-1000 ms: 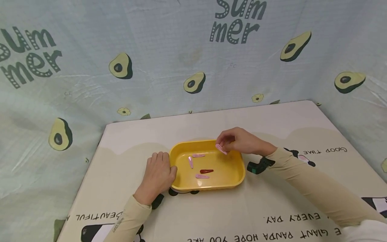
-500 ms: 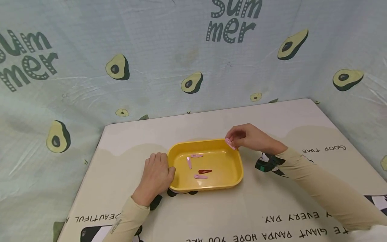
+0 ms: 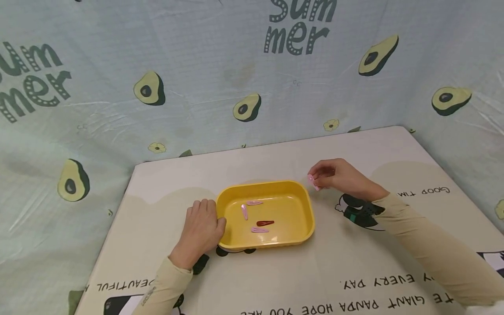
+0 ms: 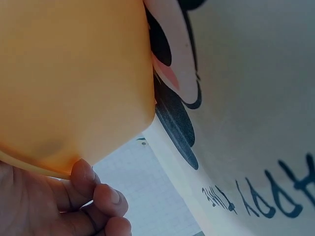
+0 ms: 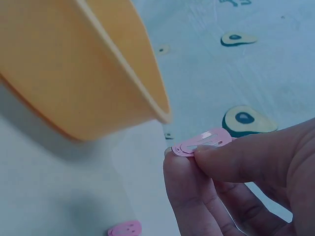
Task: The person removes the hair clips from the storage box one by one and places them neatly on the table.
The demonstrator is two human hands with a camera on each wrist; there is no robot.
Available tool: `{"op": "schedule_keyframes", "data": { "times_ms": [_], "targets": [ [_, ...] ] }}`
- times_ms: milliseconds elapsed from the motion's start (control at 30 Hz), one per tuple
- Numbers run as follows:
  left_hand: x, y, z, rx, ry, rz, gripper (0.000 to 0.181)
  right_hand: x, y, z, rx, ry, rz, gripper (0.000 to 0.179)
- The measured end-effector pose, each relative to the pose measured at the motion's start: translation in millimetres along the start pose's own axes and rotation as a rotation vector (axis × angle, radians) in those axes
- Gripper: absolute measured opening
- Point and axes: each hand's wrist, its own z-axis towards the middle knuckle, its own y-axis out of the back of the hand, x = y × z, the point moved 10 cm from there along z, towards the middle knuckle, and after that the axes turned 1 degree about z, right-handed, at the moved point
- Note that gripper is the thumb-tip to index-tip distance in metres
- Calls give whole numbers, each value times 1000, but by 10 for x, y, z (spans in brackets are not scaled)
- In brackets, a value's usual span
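A yellow plastic tray (image 3: 305, 210) lies on the table, holding a red snap hair clip (image 3: 265, 223) and three pink ones, among them a pink hair clip (image 3: 260, 230) near the front wall. My left hand (image 3: 201, 229) grips the tray's left rim; its fingertips (image 4: 84, 173) show at the edge in the left wrist view. Just beyond the tray's right end, above the table, my right hand (image 3: 338, 178) pinches another pink snap hair clip (image 5: 204, 142) between thumb and fingertips.
One more pink hair clip (image 5: 124, 229) is partly visible on the table in the right wrist view. The table's printed cloth (image 3: 299, 275) shows panda drawings and lettering. Behind it hangs a pale curtain (image 3: 197, 105) with avocado prints.
My right hand has carried the pinched pink hair clip rightward, from over the tray to past its right rim. The left hand stays on the left rim.
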Motion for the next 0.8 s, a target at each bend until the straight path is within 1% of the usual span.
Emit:
{"op": "schedule_keyframes", "data": {
  "times_ms": [333,567,800],
  "targets": [
    [-2,19,-12,-8,-8,10,17,-237,179,-40,-82,-35,-3,28],
    [-8,20,-2,-14,-12,13,17,-455,288,-40,-130,-44,47,31],
    [-15,6,-2,-11,-10,4,17,-649,342,-34,-173,-57,97,31]
  ]
}}
